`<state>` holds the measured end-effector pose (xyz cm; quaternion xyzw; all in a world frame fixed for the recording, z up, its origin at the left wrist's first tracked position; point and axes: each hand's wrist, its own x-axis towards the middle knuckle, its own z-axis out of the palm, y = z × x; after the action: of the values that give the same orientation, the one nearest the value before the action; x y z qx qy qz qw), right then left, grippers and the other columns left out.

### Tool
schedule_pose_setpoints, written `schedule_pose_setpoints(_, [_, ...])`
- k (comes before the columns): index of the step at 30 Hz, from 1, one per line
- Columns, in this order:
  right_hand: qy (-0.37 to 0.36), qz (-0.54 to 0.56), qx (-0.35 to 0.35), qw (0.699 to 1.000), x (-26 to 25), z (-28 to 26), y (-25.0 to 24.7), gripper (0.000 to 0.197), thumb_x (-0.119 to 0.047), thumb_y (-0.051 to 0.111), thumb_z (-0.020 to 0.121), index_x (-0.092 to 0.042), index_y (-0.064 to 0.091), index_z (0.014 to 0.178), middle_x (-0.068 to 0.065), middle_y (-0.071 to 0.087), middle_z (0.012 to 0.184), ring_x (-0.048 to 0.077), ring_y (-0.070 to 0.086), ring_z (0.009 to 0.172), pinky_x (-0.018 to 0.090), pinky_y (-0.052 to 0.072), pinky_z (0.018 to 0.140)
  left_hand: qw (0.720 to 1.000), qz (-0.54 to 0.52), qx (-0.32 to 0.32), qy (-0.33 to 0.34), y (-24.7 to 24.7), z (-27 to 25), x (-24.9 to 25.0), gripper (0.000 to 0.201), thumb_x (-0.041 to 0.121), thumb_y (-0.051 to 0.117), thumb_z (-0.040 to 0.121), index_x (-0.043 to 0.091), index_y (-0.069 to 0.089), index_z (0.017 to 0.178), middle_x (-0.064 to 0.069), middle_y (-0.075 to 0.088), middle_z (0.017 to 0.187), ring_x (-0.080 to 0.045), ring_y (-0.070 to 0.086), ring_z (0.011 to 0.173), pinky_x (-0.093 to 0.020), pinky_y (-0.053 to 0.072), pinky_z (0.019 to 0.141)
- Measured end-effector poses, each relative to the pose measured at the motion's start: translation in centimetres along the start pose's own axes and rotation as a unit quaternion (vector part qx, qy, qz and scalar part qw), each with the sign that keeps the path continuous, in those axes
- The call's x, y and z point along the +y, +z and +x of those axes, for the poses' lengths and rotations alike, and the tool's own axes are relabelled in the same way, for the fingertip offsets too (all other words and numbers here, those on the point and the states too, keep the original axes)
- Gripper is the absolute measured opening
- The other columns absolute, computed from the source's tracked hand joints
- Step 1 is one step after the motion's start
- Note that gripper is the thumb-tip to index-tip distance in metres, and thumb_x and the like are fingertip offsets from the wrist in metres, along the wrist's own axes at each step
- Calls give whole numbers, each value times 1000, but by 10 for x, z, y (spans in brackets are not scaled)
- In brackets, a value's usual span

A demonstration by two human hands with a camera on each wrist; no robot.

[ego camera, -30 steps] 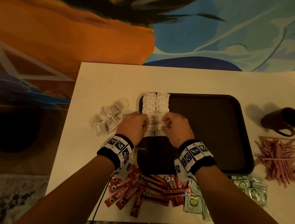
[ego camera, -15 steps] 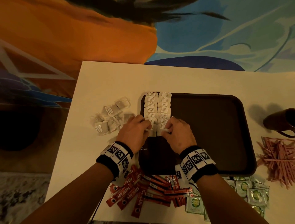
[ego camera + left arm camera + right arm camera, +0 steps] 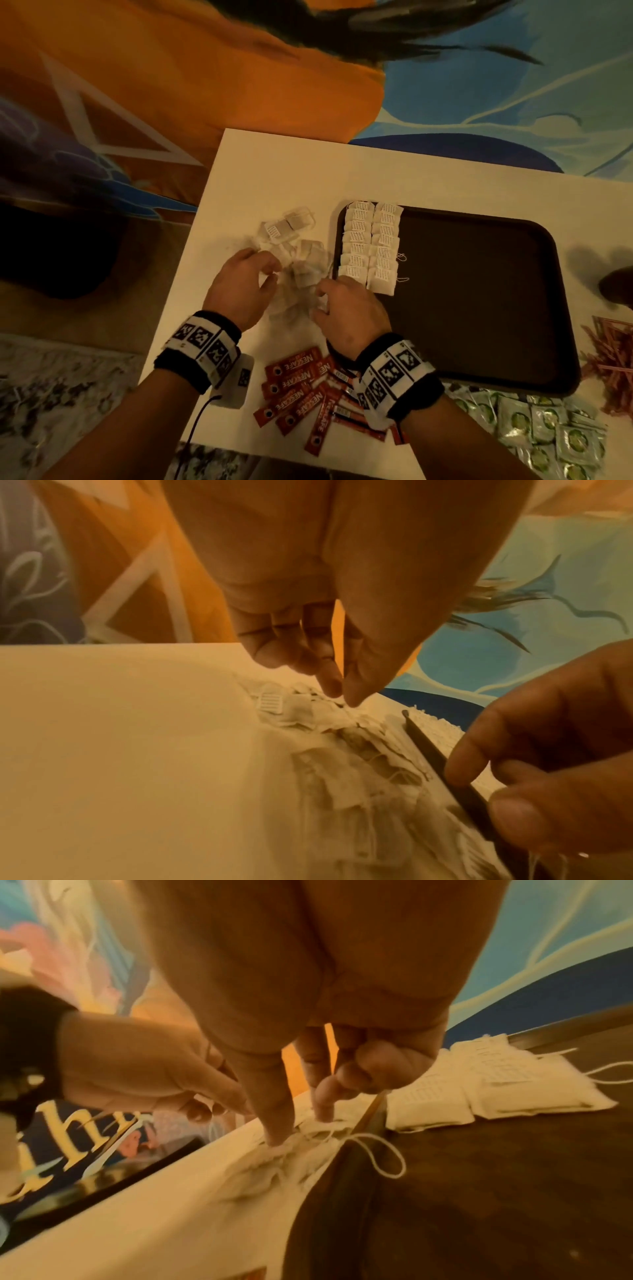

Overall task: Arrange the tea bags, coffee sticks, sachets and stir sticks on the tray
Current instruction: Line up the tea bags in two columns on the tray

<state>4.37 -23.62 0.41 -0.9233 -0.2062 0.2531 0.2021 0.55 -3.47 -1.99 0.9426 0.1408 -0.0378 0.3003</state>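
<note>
A rectangular white table (image 3: 274,178) stands on a large painted floor surface (image 3: 171,85) — orange on the side beyond the left hand, light blue with pale lines beyond the right hand. A white triangle outline (image 3: 102,130) is painted further left. The light is warm and dim — yellowish.

Tray (image 3: 479,308): dark brown, plain. On its left end, tea bags (image 3: 371,245): white, tags with fine printed lines. In front of the tray, coffee sticks (image 3: 301,383): red, white lettering; sachets (image 3: 534,431): silvery with green rounds. To its right, stir sticks (image 3: 609,363): pinkish red. Table (image 3: 274,171): cream.
</note>
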Motion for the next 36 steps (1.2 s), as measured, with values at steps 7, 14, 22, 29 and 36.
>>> schedule_pose_setpoints(7, [19,-137,11,990,-8,4,27,36,-35,69,93,-13,62,121,8,48,128,26,44,122,38,51,94,999,-6,-21,-35,1,-28,-21,16,15,70,88,28,70,98,8,60,94,-15,54,82,-34,51,79])
schedule_pose_setpoints(14, [22,-117,16,993,-5,10,33,31,-37,74,89,-20,64,113,5,44,126,25,40,121,39,51,97,998,-25,-52,-38,9,-45,-18,17,18,65,91,31,70,100,7,60,99,-15,58,90,-31,50,80])
schedule_pose_setpoints(22, [29,122,21,992,-3,15,13,28,-17,81,84,-34,58,86,-13,61,78,8,62,73,25,51,67,989,-116,-95,-4,11,-45,-3,36,40,76,88,31,62,120,11,62,109,-8,57,89,-16,41,71])
schedule_pose_setpoints(29, [-36,202,-16,979,-6,11,-2,46,-11,79,84,-36,54,113,-7,68,92,8,67,81,30,58,74,974,-210,-84,7,5,-38,6,16,34,75,90,31,69,104,9,70,93,-8,64,90,-34,53,81])
schedule_pose_setpoints(36, [-36,269,-5,963,-2,2,-17,42,-10,84,82,-32,62,110,-5,75,87,7,69,77,26,58,77,966,-231,-117,9,-2,-40,5,18,42,78,87,33,66,97,14,70,93,-3,65,90,-15,47,71])
